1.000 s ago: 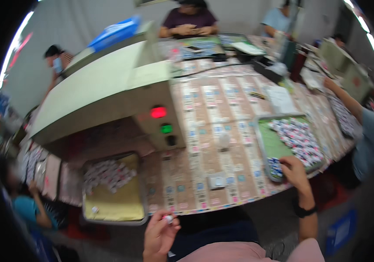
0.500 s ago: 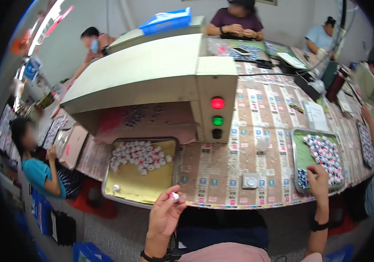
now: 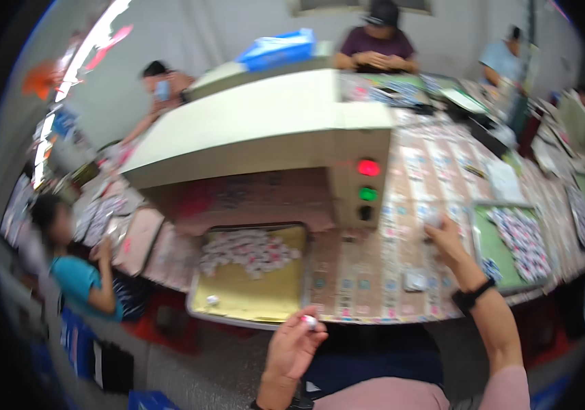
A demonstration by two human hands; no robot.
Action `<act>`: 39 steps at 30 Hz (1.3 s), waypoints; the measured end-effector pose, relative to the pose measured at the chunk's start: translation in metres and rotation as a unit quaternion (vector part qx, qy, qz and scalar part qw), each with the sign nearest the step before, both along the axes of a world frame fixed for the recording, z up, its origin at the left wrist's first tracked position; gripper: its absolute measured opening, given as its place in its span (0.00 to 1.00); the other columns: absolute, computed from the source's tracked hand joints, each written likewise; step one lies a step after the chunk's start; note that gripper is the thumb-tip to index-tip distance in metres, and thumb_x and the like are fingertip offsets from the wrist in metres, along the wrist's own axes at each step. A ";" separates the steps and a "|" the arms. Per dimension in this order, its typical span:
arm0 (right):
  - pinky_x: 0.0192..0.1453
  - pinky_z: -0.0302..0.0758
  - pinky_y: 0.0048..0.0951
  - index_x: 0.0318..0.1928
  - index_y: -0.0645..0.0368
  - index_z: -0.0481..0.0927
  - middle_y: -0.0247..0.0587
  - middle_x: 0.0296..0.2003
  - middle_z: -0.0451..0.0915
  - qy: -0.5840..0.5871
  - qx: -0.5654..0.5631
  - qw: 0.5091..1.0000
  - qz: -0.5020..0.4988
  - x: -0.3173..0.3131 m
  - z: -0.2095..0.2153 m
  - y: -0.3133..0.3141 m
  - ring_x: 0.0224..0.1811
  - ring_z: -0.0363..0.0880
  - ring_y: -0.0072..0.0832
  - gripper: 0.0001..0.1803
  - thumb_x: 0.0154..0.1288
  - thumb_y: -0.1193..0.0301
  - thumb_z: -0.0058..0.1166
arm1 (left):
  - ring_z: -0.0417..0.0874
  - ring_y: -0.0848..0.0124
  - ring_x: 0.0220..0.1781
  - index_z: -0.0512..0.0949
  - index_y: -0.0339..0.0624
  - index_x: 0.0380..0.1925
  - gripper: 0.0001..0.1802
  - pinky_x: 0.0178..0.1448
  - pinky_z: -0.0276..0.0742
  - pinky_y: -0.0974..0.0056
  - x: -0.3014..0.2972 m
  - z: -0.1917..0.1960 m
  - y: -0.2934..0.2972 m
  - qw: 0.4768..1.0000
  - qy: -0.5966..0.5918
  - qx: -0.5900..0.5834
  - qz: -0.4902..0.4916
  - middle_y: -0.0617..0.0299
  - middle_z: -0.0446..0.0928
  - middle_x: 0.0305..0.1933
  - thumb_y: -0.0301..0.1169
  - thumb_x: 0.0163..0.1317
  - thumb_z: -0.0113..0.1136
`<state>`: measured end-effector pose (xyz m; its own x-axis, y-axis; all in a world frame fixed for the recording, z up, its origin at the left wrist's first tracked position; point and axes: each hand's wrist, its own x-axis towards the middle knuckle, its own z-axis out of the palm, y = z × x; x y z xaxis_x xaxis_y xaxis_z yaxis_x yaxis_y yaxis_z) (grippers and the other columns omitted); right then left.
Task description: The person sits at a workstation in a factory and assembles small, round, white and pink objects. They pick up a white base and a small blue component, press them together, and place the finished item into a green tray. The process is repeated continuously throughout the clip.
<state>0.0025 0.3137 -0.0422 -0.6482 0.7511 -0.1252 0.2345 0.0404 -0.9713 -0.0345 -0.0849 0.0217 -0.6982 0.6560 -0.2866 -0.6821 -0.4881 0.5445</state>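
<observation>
My left hand (image 3: 294,352), low at the table's front edge, pinches a small white-and-pink piece (image 3: 309,322) between thumb and fingertips. Farther right, my right hand (image 3: 451,244) is stretched over the table, its blurred fingertips drawn together at a small translucent container (image 3: 433,220). Whatever those fingers hold is too small and smeared to name. To the left lies a yellow-lined tray (image 3: 244,304) with a heap of white pieces (image 3: 251,253) and one lone piece (image 3: 212,300) near its front. A green-lined tray (image 3: 483,232) on the right bears many white, pink and blue pieces (image 3: 521,242).
A cream box-shaped machine (image 3: 238,130) with red and green lights stands behind the yellow tray, open at its front. A small square pale object (image 3: 415,279) lies on the patterned table cover (image 3: 354,273). Several people sit around; one in turquoise (image 3: 84,280) is at left.
My right hand has left the blue pieces in the green tray and moved left and away to the translucent container. My left hand still pinches its piece. The whole view has shifted.
</observation>
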 end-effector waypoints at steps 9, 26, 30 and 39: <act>0.49 0.71 0.25 0.52 0.64 0.69 0.37 0.42 0.74 0.086 0.040 0.993 0.067 0.080 0.054 -0.079 0.41 0.74 0.23 0.19 0.64 0.69 0.55 | 0.81 0.68 0.42 0.68 0.30 0.55 0.17 0.49 0.81 0.66 0.001 -0.007 -0.034 0.998 -0.008 0.015 0.057 0.55 0.76 0.43 0.23 0.66 0.49; 0.43 0.74 0.31 0.41 0.63 0.78 0.45 0.37 0.77 -0.036 0.312 0.948 0.053 0.153 0.057 -0.086 0.39 0.77 0.37 0.19 0.46 0.75 0.67 | 0.79 0.67 0.41 0.68 0.32 0.54 0.17 0.44 0.83 0.68 0.006 0.001 0.007 0.998 -0.003 -0.040 0.041 0.53 0.74 0.43 0.23 0.64 0.50; 0.43 0.73 0.34 0.42 0.61 0.79 0.45 0.37 0.76 -0.036 0.326 0.942 0.069 0.146 0.060 -0.090 0.39 0.76 0.41 0.20 0.45 0.76 0.66 | 0.80 0.68 0.41 0.68 0.32 0.54 0.17 0.43 0.83 0.68 0.008 0.003 0.011 0.999 -0.005 -0.040 0.029 0.53 0.74 0.43 0.22 0.64 0.50; 0.42 0.70 0.39 0.43 0.58 0.80 0.43 0.35 0.75 -0.088 0.444 0.884 0.116 0.128 0.073 -0.087 0.38 0.75 0.43 0.20 0.44 0.77 0.65 | 0.80 0.68 0.40 0.68 0.32 0.54 0.17 0.43 0.83 0.68 0.008 0.001 0.005 0.998 -0.014 -0.052 0.041 0.53 0.75 0.44 0.23 0.64 0.50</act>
